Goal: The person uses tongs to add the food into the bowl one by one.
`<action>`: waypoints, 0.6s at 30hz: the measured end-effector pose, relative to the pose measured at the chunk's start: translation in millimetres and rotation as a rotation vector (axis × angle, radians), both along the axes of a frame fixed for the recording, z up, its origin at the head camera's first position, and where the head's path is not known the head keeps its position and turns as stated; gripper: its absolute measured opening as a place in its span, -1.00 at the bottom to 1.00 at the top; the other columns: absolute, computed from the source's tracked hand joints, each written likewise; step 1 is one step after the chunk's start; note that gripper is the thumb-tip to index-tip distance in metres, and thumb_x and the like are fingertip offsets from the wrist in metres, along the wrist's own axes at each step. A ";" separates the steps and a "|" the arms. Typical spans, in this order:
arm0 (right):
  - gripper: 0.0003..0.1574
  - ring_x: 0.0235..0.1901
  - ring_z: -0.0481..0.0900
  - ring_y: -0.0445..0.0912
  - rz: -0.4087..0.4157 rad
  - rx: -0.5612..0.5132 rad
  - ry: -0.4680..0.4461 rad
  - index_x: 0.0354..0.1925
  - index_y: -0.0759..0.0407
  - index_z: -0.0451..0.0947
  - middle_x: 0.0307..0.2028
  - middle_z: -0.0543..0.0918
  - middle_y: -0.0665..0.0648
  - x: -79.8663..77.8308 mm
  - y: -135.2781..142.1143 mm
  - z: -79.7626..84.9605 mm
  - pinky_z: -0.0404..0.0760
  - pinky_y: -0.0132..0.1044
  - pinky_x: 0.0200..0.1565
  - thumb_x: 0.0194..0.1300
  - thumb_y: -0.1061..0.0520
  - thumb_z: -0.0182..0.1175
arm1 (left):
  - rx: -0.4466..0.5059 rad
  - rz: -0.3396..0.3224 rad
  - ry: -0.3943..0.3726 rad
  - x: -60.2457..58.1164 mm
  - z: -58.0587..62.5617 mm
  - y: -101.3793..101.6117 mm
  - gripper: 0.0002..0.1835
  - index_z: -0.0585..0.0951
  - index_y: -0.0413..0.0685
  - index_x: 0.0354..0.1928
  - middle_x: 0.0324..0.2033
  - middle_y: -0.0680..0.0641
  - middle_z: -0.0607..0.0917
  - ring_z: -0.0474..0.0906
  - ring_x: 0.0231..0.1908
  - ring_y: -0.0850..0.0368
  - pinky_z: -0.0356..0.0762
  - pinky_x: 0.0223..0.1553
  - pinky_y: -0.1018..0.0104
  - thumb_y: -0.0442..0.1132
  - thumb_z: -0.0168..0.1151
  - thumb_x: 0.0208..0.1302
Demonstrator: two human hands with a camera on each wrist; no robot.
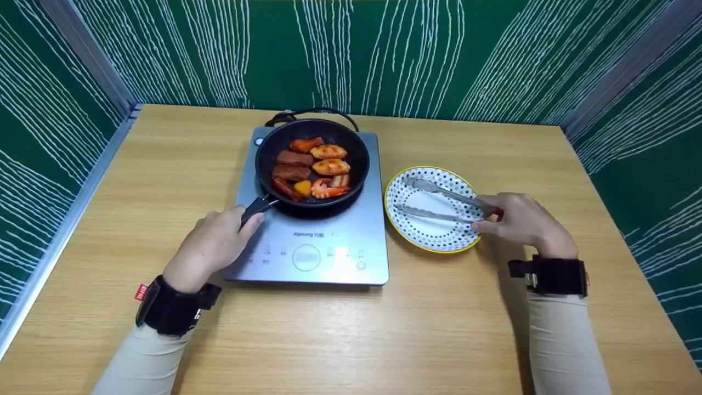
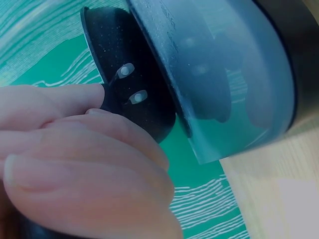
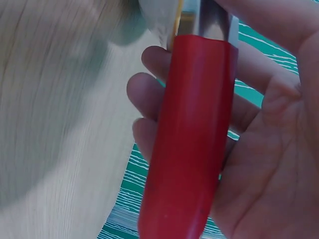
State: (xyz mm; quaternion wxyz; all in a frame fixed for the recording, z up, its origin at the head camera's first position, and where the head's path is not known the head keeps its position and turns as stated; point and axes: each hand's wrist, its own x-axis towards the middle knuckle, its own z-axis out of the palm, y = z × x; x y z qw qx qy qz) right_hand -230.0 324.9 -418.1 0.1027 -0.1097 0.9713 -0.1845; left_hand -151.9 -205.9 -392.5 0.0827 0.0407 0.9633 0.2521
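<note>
A black frying pan (image 1: 360, 159) sits on a silver induction cooktop (image 1: 351, 233). In it lie two dumplings (image 1: 331, 167), two brown meat pieces (image 1: 295, 158), a shrimp (image 1: 327, 190), a yellow piece (image 1: 302, 188) and other pieces of food. My left hand (image 1: 211, 244) grips the pan's black handle (image 1: 255, 212), its fingers curled round it in the left wrist view. On the right, my right hand (image 1: 524, 222) holds metal tongs (image 1: 449, 195) by their red handle (image 3: 189, 134). Their two arms stand spread over a dotted white plate (image 1: 439, 240) with a yellow rim.
The wooden table (image 1: 351, 334) carries the cooktop and, just right of it, the plate. A black cord (image 1: 323, 109) runs behind the pan. Green walls with white lines (image 1: 406, 60) stand at the back and both sides.
</note>
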 end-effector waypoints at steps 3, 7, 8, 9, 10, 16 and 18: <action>-0.17 -0.22 0.45 0.04 -0.010 -0.005 -0.013 0.30 0.12 0.44 -0.19 0.60 0.17 0.7 -0.3 0.2 0.39 -0.11 -0.25 0.13 -0.09 0.45 | -0.009 0.000 0.010 -0.1 -0.5 0.8 -0.54 0.45 -0.07 -0.33 -0.55 -0.06 0.38 0.41 -0.51 -0.01 0.25 -0.52 0.21 0.17 -0.14 0.51; -0.16 -0.21 0.46 0.04 -0.008 -0.006 -0.028 0.32 0.10 0.42 -0.18 0.61 0.16 1.4 -2.2 0.9 0.41 -0.11 -0.21 0.13 -0.10 0.45 | -0.005 -0.004 0.007 1.2 -0.4 0.6 -0.54 0.44 -0.08 -0.32 -0.56 -0.06 0.37 0.40 -0.53 0.00 0.24 -0.54 0.21 0.16 -0.13 0.51; -0.15 -0.21 0.46 0.05 -0.003 -0.009 -0.034 0.33 0.10 0.41 -0.17 0.61 0.16 1.8 -2.5 1.2 0.41 -0.11 -0.20 0.14 -0.09 0.45 | -0.004 -0.004 0.004 1.6 -0.2 0.7 -0.54 0.44 -0.08 -0.32 -0.56 -0.05 0.37 0.40 -0.53 0.00 0.23 -0.55 0.21 0.16 -0.13 0.51; -0.14 -0.21 0.46 0.05 0.004 -0.012 -0.041 0.34 0.11 0.40 -0.16 0.61 0.17 2.3 -2.9 1.6 0.42 -0.10 -0.20 0.14 -0.08 0.45 | -0.002 -0.004 0.002 1.9 0.1 0.5 -0.54 0.44 -0.09 -0.32 -0.56 -0.05 0.36 0.40 -0.53 0.00 0.23 -0.55 0.21 0.16 -0.14 0.51; -0.13 -0.21 0.47 0.05 0.011 -0.013 -0.048 0.35 0.10 0.39 -0.16 0.61 0.17 2.6 -3.2 1.9 0.42 -0.10 -0.19 0.15 -0.08 0.44 | -0.001 -0.003 -0.001 2.2 0.3 0.6 -0.53 0.44 -0.09 -0.32 -0.56 -0.05 0.36 0.39 -0.53 0.00 0.23 -0.55 0.21 0.17 -0.14 0.51; -0.07 -0.13 0.44 0.11 0.033 -0.007 -0.087 0.40 0.12 0.29 -0.10 0.57 0.21 3.3 -3.4 5.8 0.39 -0.05 -0.13 0.18 -0.09 0.42 | 0.003 0.007 -0.017 2.4 1.9 2.0 -0.51 0.44 -0.08 -0.34 -0.56 -0.04 0.34 0.39 -0.53 0.00 0.23 -0.53 0.21 0.19 -0.15 0.50; -0.06 -0.09 0.43 0.14 0.032 -0.011 -0.092 0.41 0.12 0.27 -0.07 0.55 0.23 3.5 -3.6 7.3 0.38 -0.01 -0.11 0.18 -0.10 0.41 | 0.008 0.007 -0.021 2.4 2.2 2.2 -0.51 0.44 -0.08 -0.34 -0.56 -0.04 0.34 0.39 -0.53 0.00 0.23 -0.53 0.21 0.19 -0.16 0.50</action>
